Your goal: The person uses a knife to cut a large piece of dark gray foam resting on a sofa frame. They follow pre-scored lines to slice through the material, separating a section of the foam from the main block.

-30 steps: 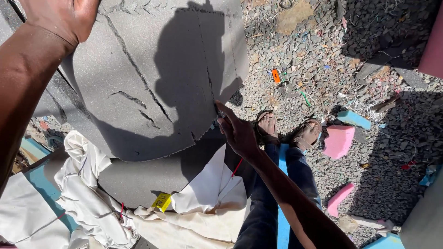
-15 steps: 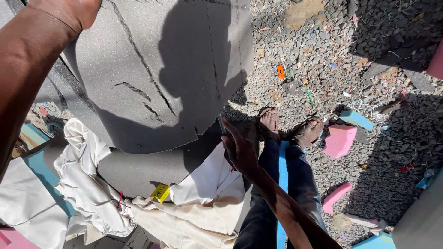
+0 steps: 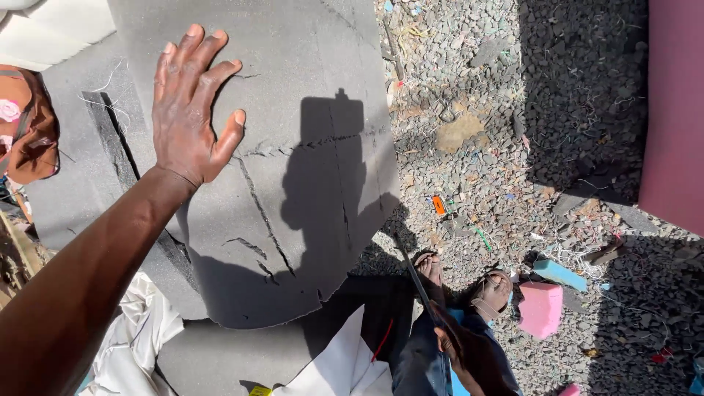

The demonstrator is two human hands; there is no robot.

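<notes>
Gravel ground [image 3: 513, 110], grey and littered with scraps, fills the scene under hard sun, and over it stands a big grey foam sheet [image 3: 293, 110], cracked in several lines. The left hand [image 3: 192, 110] is spread flat against that sheet, fingers [image 3: 192, 45] fanned wide and thumb out to the side, palm pressing the surface; nothing is gripped, it simply bears on the foam. Just below and to the right of that hand runs a long crack, and further right lies the dark shadow of the person's head across the grey face. To the hand's left, a second darker foam slab [image 3: 73, 169] sits behind the sheet, with a brown bag [image 3: 29, 125] with a pink flower at the far left edge.

Down low, the right hand [image 3: 458, 345] is closed around the handle of a long thin blade [image 3: 414, 275], which slants up from the fist toward the sheet's lower right edge, its tip close to the foam; whether it touches I cannot tell. Just above that hand are two sandalled feet [image 3: 469, 282] on the gravel, and dark trousers [image 3: 418, 359] with a blue stripe to its left. Right of the fist, near it, lies a pink foam block [image 3: 540, 308] with a blue foam piece [image 3: 559, 273] just beside. White cloth [image 3: 345, 367] is bunched below the sheet, left of the right hand. A pink panel [image 3: 675, 110] stands well off to the right.
</notes>
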